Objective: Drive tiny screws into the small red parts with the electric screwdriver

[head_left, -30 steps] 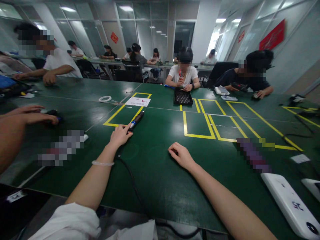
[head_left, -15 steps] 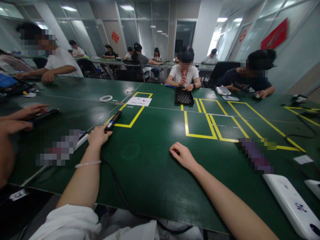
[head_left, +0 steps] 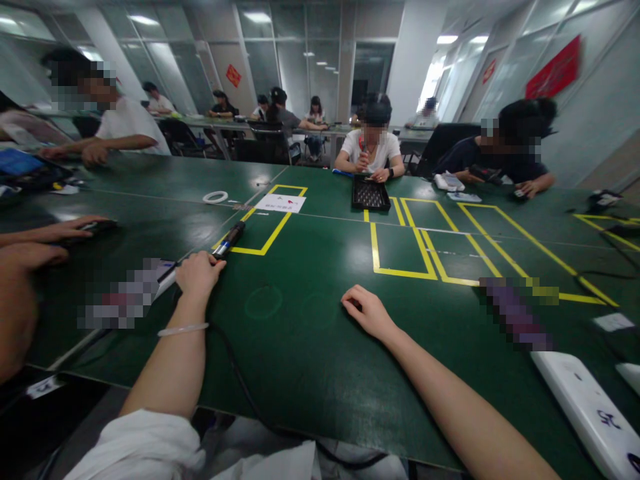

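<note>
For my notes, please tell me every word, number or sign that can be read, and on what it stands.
"25", as it appears: white device.
Paper: print too small to read.
Tag: mark too blurred to read.
Red wall signs: too blurred.
Tool: no readable text.

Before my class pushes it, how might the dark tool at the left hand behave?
If let go, the dark tool would probably roll, since its barrel looks round. It seems stiff, judging by its straight outline. It may slide easily, as the table looks glossy.
</note>
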The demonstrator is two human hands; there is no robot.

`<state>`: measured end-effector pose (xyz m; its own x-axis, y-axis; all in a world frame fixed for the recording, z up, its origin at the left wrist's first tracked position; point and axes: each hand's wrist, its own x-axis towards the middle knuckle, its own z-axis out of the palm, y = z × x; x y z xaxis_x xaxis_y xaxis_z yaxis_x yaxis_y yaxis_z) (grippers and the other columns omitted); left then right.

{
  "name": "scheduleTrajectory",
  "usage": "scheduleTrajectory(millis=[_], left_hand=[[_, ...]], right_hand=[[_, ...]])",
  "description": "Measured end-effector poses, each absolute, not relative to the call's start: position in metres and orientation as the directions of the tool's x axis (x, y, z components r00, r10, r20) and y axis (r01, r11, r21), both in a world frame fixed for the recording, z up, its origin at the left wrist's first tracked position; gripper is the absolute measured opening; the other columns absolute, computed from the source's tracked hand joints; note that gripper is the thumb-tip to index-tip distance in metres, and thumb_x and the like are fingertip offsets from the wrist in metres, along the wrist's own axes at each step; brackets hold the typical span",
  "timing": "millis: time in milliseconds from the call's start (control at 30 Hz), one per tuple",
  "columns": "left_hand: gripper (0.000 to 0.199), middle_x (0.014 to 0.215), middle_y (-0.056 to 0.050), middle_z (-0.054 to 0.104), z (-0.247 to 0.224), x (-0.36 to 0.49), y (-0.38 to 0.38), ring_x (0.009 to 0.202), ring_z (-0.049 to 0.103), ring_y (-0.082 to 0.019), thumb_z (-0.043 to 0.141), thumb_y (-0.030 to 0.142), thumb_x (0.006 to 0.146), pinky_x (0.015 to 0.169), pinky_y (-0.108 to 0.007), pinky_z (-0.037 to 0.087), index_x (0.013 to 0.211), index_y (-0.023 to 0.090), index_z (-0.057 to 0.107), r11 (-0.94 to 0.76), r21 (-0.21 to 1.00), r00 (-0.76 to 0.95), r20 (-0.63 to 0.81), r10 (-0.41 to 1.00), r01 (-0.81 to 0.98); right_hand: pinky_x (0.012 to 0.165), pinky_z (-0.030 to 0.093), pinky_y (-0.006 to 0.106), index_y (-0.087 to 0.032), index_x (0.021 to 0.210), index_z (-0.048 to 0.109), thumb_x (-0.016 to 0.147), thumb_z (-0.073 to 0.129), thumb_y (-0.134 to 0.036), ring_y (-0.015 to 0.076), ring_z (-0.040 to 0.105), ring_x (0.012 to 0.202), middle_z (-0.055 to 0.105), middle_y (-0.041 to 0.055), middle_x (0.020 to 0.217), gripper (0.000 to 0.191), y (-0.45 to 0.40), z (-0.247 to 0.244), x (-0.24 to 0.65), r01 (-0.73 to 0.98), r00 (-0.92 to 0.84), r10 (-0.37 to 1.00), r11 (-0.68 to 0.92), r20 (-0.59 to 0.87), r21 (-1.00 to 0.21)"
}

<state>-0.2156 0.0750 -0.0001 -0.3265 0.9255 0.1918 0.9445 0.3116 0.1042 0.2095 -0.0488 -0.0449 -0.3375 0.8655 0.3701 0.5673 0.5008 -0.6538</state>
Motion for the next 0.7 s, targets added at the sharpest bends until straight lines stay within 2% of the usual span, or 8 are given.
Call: scheduleTrajectory(millis=[133, 300, 700], left_hand=[[0.039, 0.106, -0.017, 0.064, 0.001, -0.212, 0.073, 0.098, 0.061, -0.035, 0.047, 0.051, 0.086, 0.076, -0.042, 0.045, 0.104, 0.019, 0.060, 0.353, 0.154, -0.377, 0.172, 0.910, 0.923], [0.033, 0.115, -0.015, 0.060, 0.001, -0.213, 0.073, 0.100, 0.060, -0.033, 0.053, 0.049, 0.083, 0.076, -0.041, 0.045, 0.100, 0.020, 0.058, 0.313, 0.109, -0.327, 0.156, 0.932, 0.943], [0.040, 0.108, -0.019, 0.063, 0.009, -0.202, 0.068, 0.099, 0.061, -0.037, 0.040, 0.046, 0.091, 0.079, -0.045, 0.045, 0.108, 0.015, 0.057, 0.357, 0.103, -0.369, 0.147, 0.918, 0.928]], right_hand=[[0.066, 0.042, 0.024, -0.020, 0.088, 0.062, 0.092, 0.052, -0.021, 0.0131, 0.055, 0.072, 0.057, 0.0015, 0.083, 0.011, -0.049, -0.045, 0.210, 0.570, -0.336, 0.864, 0.503, 0.375, -0.650], [0.066, 0.042, 0.025, -0.020, 0.087, 0.061, 0.092, 0.052, -0.020, 0.0131, 0.055, 0.072, 0.057, 0.0014, 0.083, 0.011, -0.049, -0.042, 0.210, 0.564, -0.342, 0.863, 0.505, 0.372, -0.654], [0.066, 0.041, 0.024, -0.021, 0.088, 0.061, 0.092, 0.052, -0.021, 0.0131, 0.056, 0.072, 0.058, 0.0015, 0.084, 0.011, -0.049, -0.042, 0.210, 0.569, -0.343, 0.870, 0.492, 0.354, -0.659]])
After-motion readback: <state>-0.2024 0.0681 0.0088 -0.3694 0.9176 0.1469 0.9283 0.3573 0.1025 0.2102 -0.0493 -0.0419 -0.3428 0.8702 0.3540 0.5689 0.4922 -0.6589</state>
